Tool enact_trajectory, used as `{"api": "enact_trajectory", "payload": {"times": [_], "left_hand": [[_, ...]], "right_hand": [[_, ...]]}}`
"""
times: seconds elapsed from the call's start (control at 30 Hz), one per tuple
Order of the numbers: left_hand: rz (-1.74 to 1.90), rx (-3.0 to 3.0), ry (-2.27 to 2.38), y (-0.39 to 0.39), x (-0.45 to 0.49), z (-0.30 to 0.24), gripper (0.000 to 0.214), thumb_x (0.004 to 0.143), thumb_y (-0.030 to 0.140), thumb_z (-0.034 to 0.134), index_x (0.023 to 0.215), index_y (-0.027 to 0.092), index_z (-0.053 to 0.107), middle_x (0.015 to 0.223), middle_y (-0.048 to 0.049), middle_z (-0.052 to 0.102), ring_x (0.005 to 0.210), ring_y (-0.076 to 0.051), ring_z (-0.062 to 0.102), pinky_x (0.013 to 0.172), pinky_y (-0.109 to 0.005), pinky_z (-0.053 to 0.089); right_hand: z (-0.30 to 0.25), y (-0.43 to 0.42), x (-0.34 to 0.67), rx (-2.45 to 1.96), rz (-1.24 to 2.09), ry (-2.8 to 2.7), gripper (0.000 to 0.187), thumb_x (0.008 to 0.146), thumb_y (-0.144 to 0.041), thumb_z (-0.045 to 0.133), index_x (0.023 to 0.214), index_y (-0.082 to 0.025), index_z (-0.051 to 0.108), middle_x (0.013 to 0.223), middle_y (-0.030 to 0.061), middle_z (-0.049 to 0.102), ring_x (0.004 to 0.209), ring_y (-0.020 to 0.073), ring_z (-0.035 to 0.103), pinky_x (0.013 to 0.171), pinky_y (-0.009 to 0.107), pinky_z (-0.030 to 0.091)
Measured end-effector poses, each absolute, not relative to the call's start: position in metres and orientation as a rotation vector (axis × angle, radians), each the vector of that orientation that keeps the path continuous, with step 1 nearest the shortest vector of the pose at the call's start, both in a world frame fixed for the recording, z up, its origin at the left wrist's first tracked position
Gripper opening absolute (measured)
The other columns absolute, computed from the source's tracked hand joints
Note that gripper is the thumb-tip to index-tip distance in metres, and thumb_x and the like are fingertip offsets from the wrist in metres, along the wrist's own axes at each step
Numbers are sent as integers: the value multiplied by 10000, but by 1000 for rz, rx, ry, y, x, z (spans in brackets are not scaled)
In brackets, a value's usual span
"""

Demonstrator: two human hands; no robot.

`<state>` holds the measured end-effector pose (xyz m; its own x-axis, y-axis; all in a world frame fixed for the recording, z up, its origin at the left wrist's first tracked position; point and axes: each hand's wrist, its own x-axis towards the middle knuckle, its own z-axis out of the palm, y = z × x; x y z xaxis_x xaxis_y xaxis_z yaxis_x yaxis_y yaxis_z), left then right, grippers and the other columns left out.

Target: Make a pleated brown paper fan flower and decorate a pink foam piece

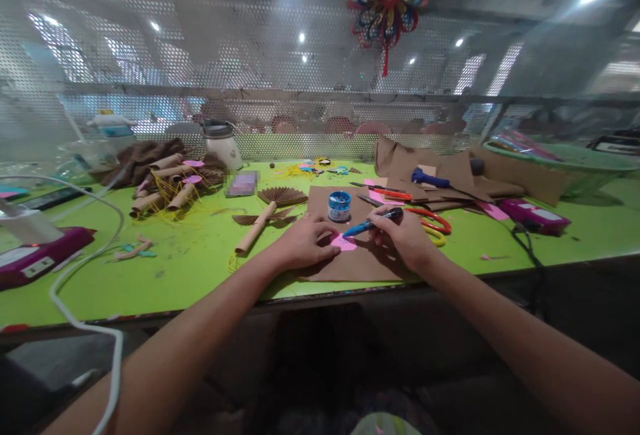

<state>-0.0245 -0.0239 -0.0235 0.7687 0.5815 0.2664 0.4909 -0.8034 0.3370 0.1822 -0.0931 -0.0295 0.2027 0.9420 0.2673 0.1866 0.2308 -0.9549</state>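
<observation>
My right hand (pixel 403 235) is closed round a blue marker (pixel 360 228), its tip down on a small pink piece of paper (pixel 345 242) with faint writing. At the left edge of that paper, my left hand (pixel 307 242) holds it down with thumb and fingers curved. Both hands rest over a brown paper sheet (pixel 360 270). Just beyond the pink paper stands a blue-and-clear jar (pixel 339 206). Beside my left hand lies a brown paper roll (pixel 255 228) with a pleated paper fan (pixel 283 195) at its far end.
Orange-handled scissors (pixel 395 194) lie behind my right hand, near stacked brown paper (pixel 450 178) and a blue glue gun (pixel 430 178). Purple power strips (pixel 535 215) sit at both sides. Paper rolls (pixel 173 188) and a white cable (pixel 60 288) are on the left.
</observation>
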Motion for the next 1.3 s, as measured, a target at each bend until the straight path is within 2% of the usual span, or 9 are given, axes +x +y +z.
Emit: {"api": "enact_trajectory", "payload": {"times": [0.27, 0.67, 1.3], "left_hand": [[513, 2741, 840, -25, -24, -22, 369, 757, 443, 591, 1052, 225, 637, 1065, -65, 561, 1002, -224, 523, 888, -326, 410], [512, 2775, 846, -23, -25, -25, 401, 766, 446, 580, 1105, 236, 618, 1090, -70, 549, 1013, -226, 510, 886, -337, 405], [468, 2760, 892, -27, -24, -21, 396, 769, 452, 571, 1087, 223, 631, 1098, -76, 544, 1017, -226, 508, 899, -335, 402]], "right_hand": [[-27, -95, 180, -1274, 779, -1216, 148, 690, -321, 608, 706, -180, 567, 484, -24, 576, 406, 108, 470, 411, 219, 352], [-30, -93, 181, -1310, 756, -1209, 124, 693, -303, 593, 704, -184, 561, 498, -14, 583, 414, 113, 484, 402, 215, 363], [-31, -91, 183, -1338, 680, -1221, 114, 704, -288, 564, 684, -176, 562, 499, -16, 580, 420, 106, 480, 414, 212, 364]]}}
